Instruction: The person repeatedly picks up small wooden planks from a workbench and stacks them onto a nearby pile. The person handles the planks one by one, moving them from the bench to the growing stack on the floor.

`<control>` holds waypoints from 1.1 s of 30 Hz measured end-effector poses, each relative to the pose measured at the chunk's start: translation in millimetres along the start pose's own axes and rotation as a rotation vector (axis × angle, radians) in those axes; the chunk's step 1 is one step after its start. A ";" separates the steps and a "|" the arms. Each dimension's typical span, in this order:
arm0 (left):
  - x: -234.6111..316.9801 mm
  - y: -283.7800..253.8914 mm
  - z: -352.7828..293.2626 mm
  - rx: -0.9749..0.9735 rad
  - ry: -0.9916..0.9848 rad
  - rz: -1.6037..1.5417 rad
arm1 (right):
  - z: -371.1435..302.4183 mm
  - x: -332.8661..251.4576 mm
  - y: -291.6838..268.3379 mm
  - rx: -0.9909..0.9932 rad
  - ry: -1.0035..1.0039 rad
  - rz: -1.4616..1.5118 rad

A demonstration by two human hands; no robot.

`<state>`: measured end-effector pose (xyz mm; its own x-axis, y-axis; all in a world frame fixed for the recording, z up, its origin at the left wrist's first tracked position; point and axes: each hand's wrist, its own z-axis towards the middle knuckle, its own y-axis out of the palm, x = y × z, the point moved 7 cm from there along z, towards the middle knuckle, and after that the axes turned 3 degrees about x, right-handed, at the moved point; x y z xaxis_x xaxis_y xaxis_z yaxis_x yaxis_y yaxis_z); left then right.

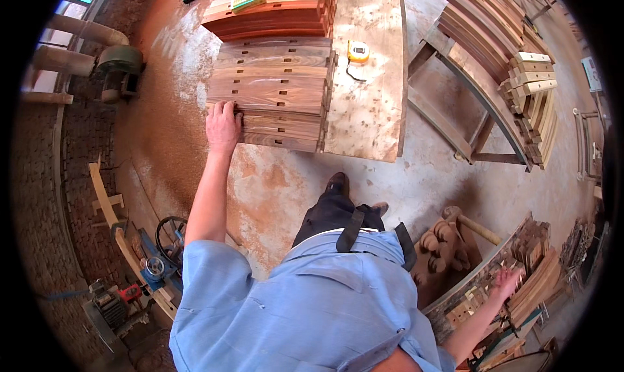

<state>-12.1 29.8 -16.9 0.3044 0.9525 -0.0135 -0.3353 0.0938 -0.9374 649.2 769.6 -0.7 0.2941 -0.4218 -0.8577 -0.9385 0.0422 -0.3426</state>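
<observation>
A row of brown wooden boards (273,86) with small rectangular slots lies side by side in front of me. At the left end of this row my left hand (223,126) is closed over a board's end, fingers bent on top and thumb against the wood. Out to my lower right, my right hand (507,282) is above a side bench heaped with wood pieces. Its fingers look bent together, and what is between them is too small to make out. A yellow tape measure (357,51) sits on the pale worktop (364,118) right of the slotted boards.
Redder boards (266,14) are stacked behind, carrying a small yellow-green box (248,0). At right, a metal-framed table (478,73) bears stacked slats. A carved wooden piece (445,245) stands beside the side bench (471,278). Machinery with a handwheel (155,266) is at left.
</observation>
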 end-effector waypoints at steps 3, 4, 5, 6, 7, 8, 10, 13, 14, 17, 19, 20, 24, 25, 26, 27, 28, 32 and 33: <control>-3.3 -2.7 7.3 -0.016 0.109 -0.001 | -17.0 28.7 32.2 -0.069 0.023 -0.017; -5.6 -1.3 10.7 -0.022 0.105 0.004 | -16.8 43.2 38.8 -0.091 0.029 -0.014; -8.2 1.2 12.6 -0.029 0.096 0.010 | -11.3 58.0 47.2 -0.133 0.049 0.019; -10.2 1.6 15.5 -0.034 0.092 0.018 | -16.7 68.3 59.4 -0.187 0.074 0.012; -11.3 0.9 17.1 -0.045 0.116 0.015 | -21.1 76.1 71.1 -0.240 0.100 0.005; -13.5 -1.2 17.4 -0.057 0.140 0.016 | -36.9 74.4 84.1 -0.251 0.079 -0.017; -4.5 -18.5 19.7 0.026 0.237 0.025 | -81.0 68.2 116.3 -0.266 0.037 -0.058; 0.7 -50.0 15.7 0.183 0.373 -0.047 | -116.0 64.0 155.3 -0.331 -0.062 -0.152; 5.6 -62.2 14.2 0.211 0.377 -0.030 | -129.6 60.9 172.9 -0.388 -0.111 -0.187; 23.8 -99.9 16.5 0.287 0.422 -0.010 | -196.0 38.5 238.1 -0.519 -0.404 -0.255; 42.4 -119.0 15.8 0.367 0.468 -0.038 | -274.7 3.4 280.7 -0.655 -0.691 -0.416; 53.6 -123.4 15.4 0.389 0.497 -0.067 | -322.6 -21.0 298.7 -0.728 -0.912 -0.457; 129.2 -140.1 21.1 0.404 0.661 -0.229 | -455.6 -70.5 338.9 -0.891 -1.510 -0.549; 152.8 -143.2 20.9 0.399 0.707 -0.275 | -470.9 -75.4 344.2 -0.911 -1.571 -0.589; 178.5 -146.7 19.4 0.371 0.752 -0.326 | -473.6 -73.7 348.7 -0.904 -1.562 -0.598; 200.1 -146.2 16.6 0.370 0.797 -0.391 | -469.5 -67.2 351.5 -0.901 -1.557 -0.610; 221.3 -141.9 13.8 0.331 0.851 -0.423 | -452.8 -56.9 352.3 -0.918 -1.441 -0.685; 279.5 -139.7 16.7 0.395 0.761 -0.652 | -363.0 -10.9 321.2 -0.934 -0.731 -0.596; 289.2 -136.4 21.1 0.391 0.765 -0.703 | -334.7 7.1 300.0 -0.898 -0.505 -0.471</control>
<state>102.8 298.6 114.4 0.9622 0.2336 0.1402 -0.0891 0.7562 -0.6482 309.2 476.1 18.8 0.5004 0.1989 -0.8427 -0.4457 -0.7752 -0.4476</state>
